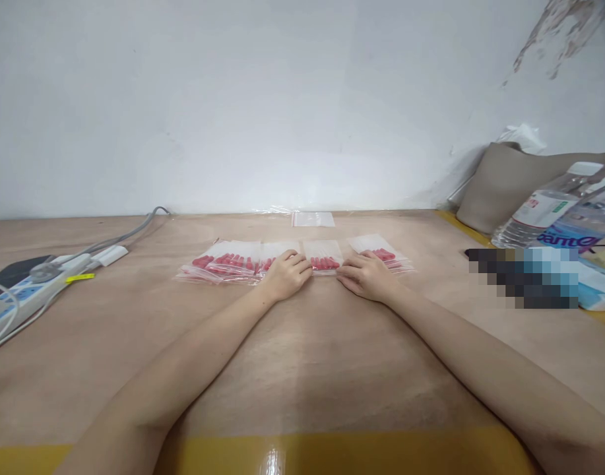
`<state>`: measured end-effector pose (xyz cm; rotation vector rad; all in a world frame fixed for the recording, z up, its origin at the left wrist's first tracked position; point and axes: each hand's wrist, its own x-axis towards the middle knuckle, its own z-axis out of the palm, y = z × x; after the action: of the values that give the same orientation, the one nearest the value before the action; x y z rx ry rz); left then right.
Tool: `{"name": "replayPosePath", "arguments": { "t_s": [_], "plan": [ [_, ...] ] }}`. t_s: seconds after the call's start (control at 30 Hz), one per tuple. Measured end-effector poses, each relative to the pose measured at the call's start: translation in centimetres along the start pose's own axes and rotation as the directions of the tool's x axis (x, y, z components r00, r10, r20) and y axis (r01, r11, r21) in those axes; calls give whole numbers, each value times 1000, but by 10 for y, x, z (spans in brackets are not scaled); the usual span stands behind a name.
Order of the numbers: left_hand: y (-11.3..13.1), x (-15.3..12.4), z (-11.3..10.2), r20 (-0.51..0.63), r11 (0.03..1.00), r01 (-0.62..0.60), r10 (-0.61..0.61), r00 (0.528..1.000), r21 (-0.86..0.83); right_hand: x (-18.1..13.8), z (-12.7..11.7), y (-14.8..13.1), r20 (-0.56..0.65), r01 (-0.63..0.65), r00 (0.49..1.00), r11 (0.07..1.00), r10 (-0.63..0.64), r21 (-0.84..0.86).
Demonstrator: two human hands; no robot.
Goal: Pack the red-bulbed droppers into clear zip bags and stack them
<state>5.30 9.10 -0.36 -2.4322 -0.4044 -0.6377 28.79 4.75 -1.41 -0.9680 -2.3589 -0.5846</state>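
Note:
Between my hands lies a small clear zip bag (324, 256) with a row of red, short, rounded pieces in its lower part; what they are I cannot make out. My left hand (287, 274) is closed, its fingertips at the bag's left edge, and it partly covers another zip bag (270, 251). At the lower right corner of the middle bag, the thumb and fingers of my right hand (367, 274) come together. That hand overlaps a stack of zip bags (384, 251) on the right. More filled zip bags (220, 259) overlap at the left.
A flat white bag (313, 219) lies near the wall. On the left are a power strip (49, 280), cables and a yellow tag (80, 278). Plastic bottles (540, 211), a grey-brown container (495, 185) and a blurred-out object (530, 280) are at the right.

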Motion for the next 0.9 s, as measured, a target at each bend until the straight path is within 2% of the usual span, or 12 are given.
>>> {"name": "replayPosePath", "arguments": {
  "t_s": [0.17, 0.33, 0.63, 0.9],
  "plan": [
    [0, 1, 2, -18, 999, 43, -43, 999, -7, 18, 11, -19, -94, -7, 996, 996, -1, -89],
    [0, 0, 1, -42, 999, 51, -52, 998, -8, 38, 20, -33, -103, 37, 993, 984, -56, -175],
    [-1, 0, -1, -81, 999, -8, 5, 997, -36, 43, 27, -31, -109, 155, 977, 959, -185, -239],
    [1, -2, 2, -110, 996, -13, 3, 994, -87, 32, 13, -24, -69, 152, 981, 944, -180, -293]
  ]
}}
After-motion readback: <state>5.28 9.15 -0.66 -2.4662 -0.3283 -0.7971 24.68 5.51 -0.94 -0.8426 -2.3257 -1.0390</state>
